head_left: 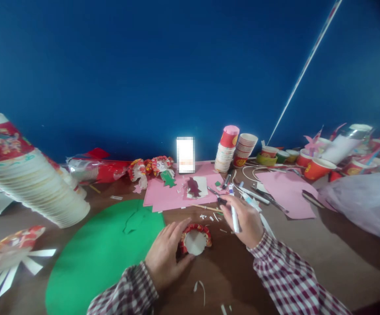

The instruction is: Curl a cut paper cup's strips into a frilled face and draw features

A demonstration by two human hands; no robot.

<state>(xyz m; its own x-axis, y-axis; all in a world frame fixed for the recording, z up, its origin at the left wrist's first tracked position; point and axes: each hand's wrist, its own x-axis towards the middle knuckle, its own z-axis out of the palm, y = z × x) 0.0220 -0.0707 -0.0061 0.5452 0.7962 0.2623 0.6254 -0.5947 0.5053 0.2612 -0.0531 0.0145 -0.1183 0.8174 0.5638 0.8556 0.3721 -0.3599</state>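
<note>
In front of me, a small round paper piece point(195, 242) with a white centre and a curled red rim lies on the brown table. My left hand point(168, 251) curves round its left side, fingers and thumb apart, touching or nearly touching its edge. To the right, my right hand point(244, 218) holds a white marker point(235, 219) that points down and toward me. Dark-handled scissors point(221, 199) lie at or under its fingertips; whether they are gripped too is unclear. White paper scraps point(215, 216) lie between the hands.
A large green sheet point(104, 258) lies at left, beside a tall leaning cup stack point(48, 188). Pink sheets point(163, 199) bear paper figures point(168, 178). More cup stacks point(224, 153), pens, red cups point(318, 168) and a plastic bag point(367, 201) stand or lie at right.
</note>
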